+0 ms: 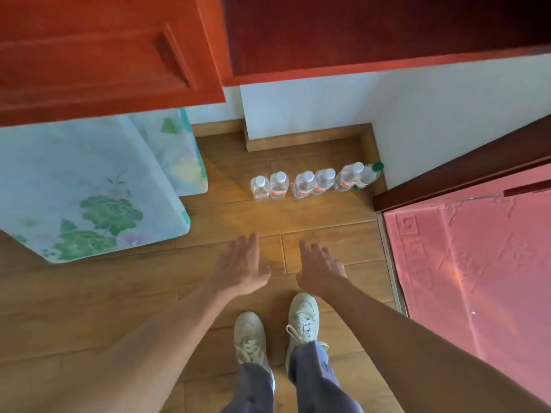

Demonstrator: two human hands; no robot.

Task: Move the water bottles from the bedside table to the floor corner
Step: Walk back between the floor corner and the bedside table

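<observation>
Left hand: empty, fingers straight, over floor.
Right hand: empty, fingers spread.
Water bottles: six standing in a row at 12 o'clock, reaching the wall corner at 1 o'clock.
Progress: likely finished; bench unseen, so leftovers unknown.

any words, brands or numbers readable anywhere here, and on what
No text can be read in this view.
Orange labels on the white-capped water bottles: too small and blurred to read.
Green-and-white label on the green-capped bottle: too blurred to read.
On the pink mat: embossed key pattern only, no letters.
</observation>
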